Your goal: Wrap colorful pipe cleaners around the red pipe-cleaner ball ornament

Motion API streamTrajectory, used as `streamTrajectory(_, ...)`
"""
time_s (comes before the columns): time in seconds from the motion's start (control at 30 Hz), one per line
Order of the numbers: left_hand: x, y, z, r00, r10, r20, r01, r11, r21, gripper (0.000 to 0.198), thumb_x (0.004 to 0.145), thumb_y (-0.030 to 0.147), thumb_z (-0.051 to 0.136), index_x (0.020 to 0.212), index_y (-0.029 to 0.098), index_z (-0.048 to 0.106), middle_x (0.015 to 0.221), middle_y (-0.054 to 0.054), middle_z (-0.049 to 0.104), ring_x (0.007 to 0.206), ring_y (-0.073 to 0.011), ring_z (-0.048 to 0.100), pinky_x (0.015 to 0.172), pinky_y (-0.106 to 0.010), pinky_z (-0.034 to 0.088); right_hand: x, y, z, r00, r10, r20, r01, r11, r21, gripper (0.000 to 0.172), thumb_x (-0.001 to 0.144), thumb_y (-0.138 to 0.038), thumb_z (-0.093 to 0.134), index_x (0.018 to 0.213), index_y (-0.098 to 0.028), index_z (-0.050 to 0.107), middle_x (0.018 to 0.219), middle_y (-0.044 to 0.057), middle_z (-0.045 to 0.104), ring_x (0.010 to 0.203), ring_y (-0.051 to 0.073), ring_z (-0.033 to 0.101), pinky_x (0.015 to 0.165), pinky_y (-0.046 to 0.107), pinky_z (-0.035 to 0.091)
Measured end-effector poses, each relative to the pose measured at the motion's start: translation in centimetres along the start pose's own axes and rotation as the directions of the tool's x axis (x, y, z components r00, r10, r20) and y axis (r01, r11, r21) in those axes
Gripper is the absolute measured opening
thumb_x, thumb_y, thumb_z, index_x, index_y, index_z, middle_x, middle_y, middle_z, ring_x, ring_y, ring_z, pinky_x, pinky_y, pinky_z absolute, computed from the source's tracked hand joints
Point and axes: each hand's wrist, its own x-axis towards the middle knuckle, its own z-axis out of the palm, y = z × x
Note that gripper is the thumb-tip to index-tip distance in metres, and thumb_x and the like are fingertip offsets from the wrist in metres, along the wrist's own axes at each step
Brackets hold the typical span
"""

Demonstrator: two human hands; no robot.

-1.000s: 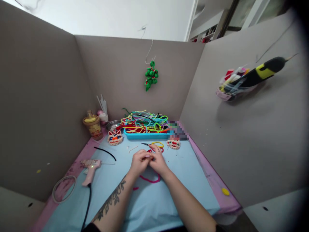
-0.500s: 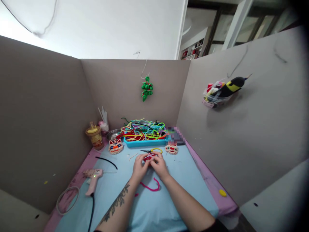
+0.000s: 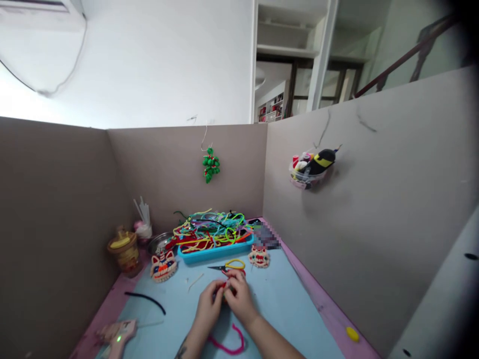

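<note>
My left hand (image 3: pixel 210 302) and my right hand (image 3: pixel 240 295) meet over the middle of the blue cloth, fingertips pinched together. Between them is a small red craft piece (image 3: pixel 225 286), mostly covered by the fingers, so its shape is unclear. Just beyond the hands lie yellow-handled scissors (image 3: pixel 235 264), with something red-handled beside them, partly behind my right hand. A bright pink pipe cleaner (image 3: pixel 235 352) curls on the cloth below my wrists. Two lion-like face pieces stand apart: one with orange and blue (image 3: pixel 163 267) at left, one with red and green (image 3: pixel 259 257) at right.
A blue tray (image 3: pixel 217 254) heaped with colourful pipe cleaners sits at the back. To the left are a cup (image 3: pixel 126 253), a metal bowl (image 3: pixel 157 244), a black pipe cleaner (image 3: pixel 147 297) and a pink glue gun (image 3: pixel 118 335). Grey panels (image 3: pixel 179 174) enclose the table.
The head view has tilted up and turned right, so everything sits lower and further left in the picture. Both hands stay together on the red piece, now a little nearer me from the scissors.
</note>
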Motion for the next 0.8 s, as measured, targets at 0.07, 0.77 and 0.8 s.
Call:
streamTrajectory(0.07,0.1,-0.2,0.0,0.999,-0.016,-0.032,0.016,1.000,-0.003,0.028,0.083,0.042,0.051,0.091,0.022,0.069,0.098,-0.008,0.071,0.092,-0.0239,0.066,0.085,-0.034,0.052,0.0,0.0,0.1,1.000,0.004,-0.002,-0.004,1.000,0.011,0.016,0.069,-0.011,0.050,0.066,-0.023,0.060,0.096,0.007,0.061,0.097,0.025,0.059,0.087,0.040,0.050)
streamTrajectory(0.77,0.1,0.5,0.0,0.979,-0.185,-0.082,0.171,0.972,-0.160,0.028,0.078,0.042,0.056,0.070,0.015,0.059,0.063,-0.001,0.058,0.061,-0.0142,0.052,0.060,-0.026,0.042,0.9,0.1,-1.1,0.992,0.057,0.113,-0.066,0.995,0.080,0.007,0.079,-0.023,0.057,0.083,-0.021,0.062,0.095,0.007,0.060,0.098,0.023,0.057,0.090,0.039,0.046)
streamTrajectory(0.8,0.1,0.5,0.0,0.977,-0.198,-0.084,0.180,0.967,-0.180,0.028,0.078,0.042,0.056,0.070,0.015,0.058,0.061,-0.001,0.057,0.060,-0.0134,0.051,0.059,-0.026,0.042,0.8,0.1,-1.2,0.992,0.058,0.109,-0.067,0.995,0.079,0.007,0.079,-0.024,0.057,0.082,-0.021,0.063,0.096,0.007,0.060,0.099,0.023,0.057,0.091,0.039,0.046)
